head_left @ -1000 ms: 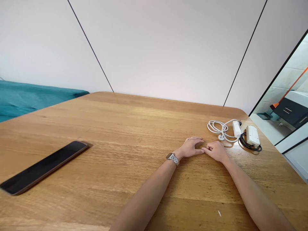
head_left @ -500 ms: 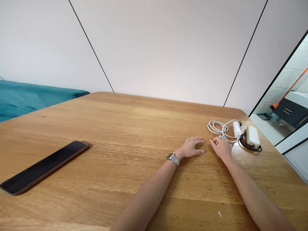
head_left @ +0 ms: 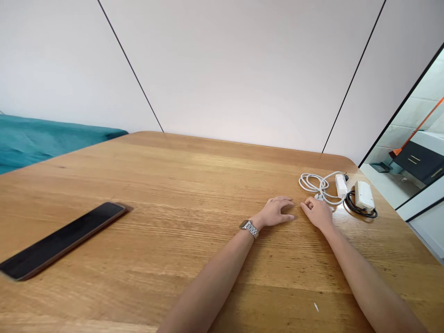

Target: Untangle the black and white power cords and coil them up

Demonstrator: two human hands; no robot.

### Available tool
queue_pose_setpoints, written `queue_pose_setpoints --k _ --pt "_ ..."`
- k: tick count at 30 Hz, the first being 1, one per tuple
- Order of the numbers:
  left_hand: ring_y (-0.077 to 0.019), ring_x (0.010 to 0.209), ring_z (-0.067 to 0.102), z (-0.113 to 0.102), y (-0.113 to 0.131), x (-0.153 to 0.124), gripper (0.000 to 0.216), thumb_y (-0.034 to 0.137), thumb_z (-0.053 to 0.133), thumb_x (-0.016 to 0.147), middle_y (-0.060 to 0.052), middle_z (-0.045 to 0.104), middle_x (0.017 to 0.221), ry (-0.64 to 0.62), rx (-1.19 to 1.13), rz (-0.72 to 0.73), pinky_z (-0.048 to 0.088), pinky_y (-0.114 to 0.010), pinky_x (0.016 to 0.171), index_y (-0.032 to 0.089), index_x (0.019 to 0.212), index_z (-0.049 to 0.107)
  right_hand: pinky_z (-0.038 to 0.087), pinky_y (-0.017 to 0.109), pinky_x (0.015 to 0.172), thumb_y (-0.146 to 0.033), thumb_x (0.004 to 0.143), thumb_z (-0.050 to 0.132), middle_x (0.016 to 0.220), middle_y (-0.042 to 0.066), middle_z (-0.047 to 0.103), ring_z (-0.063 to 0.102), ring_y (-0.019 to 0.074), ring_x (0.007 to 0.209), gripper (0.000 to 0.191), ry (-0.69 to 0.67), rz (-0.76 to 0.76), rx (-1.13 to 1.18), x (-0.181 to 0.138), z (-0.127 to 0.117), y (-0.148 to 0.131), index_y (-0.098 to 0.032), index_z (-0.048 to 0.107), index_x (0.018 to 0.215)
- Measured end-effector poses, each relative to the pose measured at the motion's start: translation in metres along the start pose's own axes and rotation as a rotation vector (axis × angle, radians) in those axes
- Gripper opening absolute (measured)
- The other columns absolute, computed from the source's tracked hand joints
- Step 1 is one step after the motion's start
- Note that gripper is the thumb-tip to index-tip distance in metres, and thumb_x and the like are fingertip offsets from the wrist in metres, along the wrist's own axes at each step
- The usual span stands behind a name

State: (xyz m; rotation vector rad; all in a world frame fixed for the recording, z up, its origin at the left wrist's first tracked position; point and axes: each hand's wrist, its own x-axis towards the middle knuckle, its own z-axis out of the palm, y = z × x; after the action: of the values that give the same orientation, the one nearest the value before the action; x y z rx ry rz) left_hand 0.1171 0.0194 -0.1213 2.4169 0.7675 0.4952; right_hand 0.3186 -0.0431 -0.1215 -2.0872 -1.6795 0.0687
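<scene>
My left hand (head_left: pixel 275 212) lies flat on the wooden table (head_left: pixel 180 185) with its fingers stretched out and holds nothing; a metal watch (head_left: pixel 249 228) is on its wrist. Just to its right, my right hand (head_left: pixel 317 212) rests on the table with its fingers curled. Its knuckles touch the plug end of a coiled white cable (head_left: pixel 317 185). Whether the fingers grip the plug is hidden. The two hands lie a small gap apart.
A white adapter (head_left: pixel 341 185) and a white box on a black cord (head_left: pixel 363 196) lie beyond the cable by the table's right edge. A dark phone (head_left: pixel 62 239) lies at the left. A teal cushion (head_left: pixel 41 138) is behind the table, and a small white scrap (head_left: pixel 316 307) sits near my right forearm.
My right hand has left my left hand's fingertips and moved up and right to the cable's plug end. My left hand has stayed flat in place.
</scene>
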Motion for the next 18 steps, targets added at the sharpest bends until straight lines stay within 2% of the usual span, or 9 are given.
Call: queue_pose_setpoints --k 5,10,13,14,16,18 --pt "-0.0259 0.136 0.046 0.001 -0.002 0.000 0.049 0.049 0.068 0.082 -0.009 0.054 0.144 -0.001 0.014 0.008 0.031 -0.042 0.116 0.025 0.125 0.064 0.024 0.026 0.053 -0.036 0.084 0.061 0.058 -0.002 0.061 0.052 0.0151 0.058 0.021 0.060 -0.006 0.051 0.001 0.004 0.002 -0.024 0.061 0.067" --pt "-0.0256 0.136 0.046 0.002 -0.003 0.001 0.048 0.047 0.068 0.082 -0.008 0.054 0.144 0.003 0.018 0.011 0.031 -0.041 0.116 0.025 0.125 0.065 0.018 0.028 0.053 -0.033 0.083 0.060 0.060 -0.001 0.056 0.043 0.0137 0.055 0.026 0.338 0.078 -0.023 0.002 -0.002 0.005 -0.022 0.054 0.061" --pt "-0.0258 0.136 0.046 0.002 -0.002 0.002 0.048 0.046 0.069 0.082 -0.009 0.055 0.143 0.003 0.017 0.007 0.031 -0.041 0.116 0.024 0.124 0.065 0.019 0.028 0.054 -0.035 0.083 0.062 0.077 0.002 0.061 0.048 0.0151 0.061 0.014 0.405 0.130 -0.126 0.004 -0.010 0.009 -0.022 0.061 0.078" --pt "-0.0258 0.136 0.046 0.002 -0.002 0.002 0.048 0.045 0.069 0.082 -0.010 0.055 0.143 0.003 0.016 0.005 0.031 -0.041 0.116 0.023 0.124 0.065 0.021 0.028 0.054 -0.038 0.083 0.064 0.084 0.004 0.062 0.051 0.0163 0.065 0.017 0.397 0.140 -0.165 0.004 -0.012 0.010 -0.021 0.063 0.089" --pt "-0.0260 0.136 0.046 0.002 -0.002 0.002 0.048 0.045 0.069 0.082 -0.010 0.055 0.143 0.002 0.016 0.002 0.032 -0.041 0.116 0.023 0.124 0.065 0.025 0.029 0.053 -0.044 0.081 0.067 0.098 0.008 0.062 0.057 0.0194 0.071 0.036 0.338 0.151 -0.235 0.004 -0.016 0.012 -0.021 0.062 0.109" --pt "-0.0261 0.136 0.046 0.001 -0.001 0.002 0.048 0.045 0.069 0.082 -0.010 0.054 0.143 -0.001 0.019 -0.002 0.032 -0.042 0.116 0.023 0.125 0.065 0.028 0.029 0.053 -0.046 0.082 0.067 0.104 0.009 0.061 0.059 0.0211 0.073 0.043 0.271 0.159 -0.278 0.004 -0.017 0.013 -0.022 0.060 0.118"
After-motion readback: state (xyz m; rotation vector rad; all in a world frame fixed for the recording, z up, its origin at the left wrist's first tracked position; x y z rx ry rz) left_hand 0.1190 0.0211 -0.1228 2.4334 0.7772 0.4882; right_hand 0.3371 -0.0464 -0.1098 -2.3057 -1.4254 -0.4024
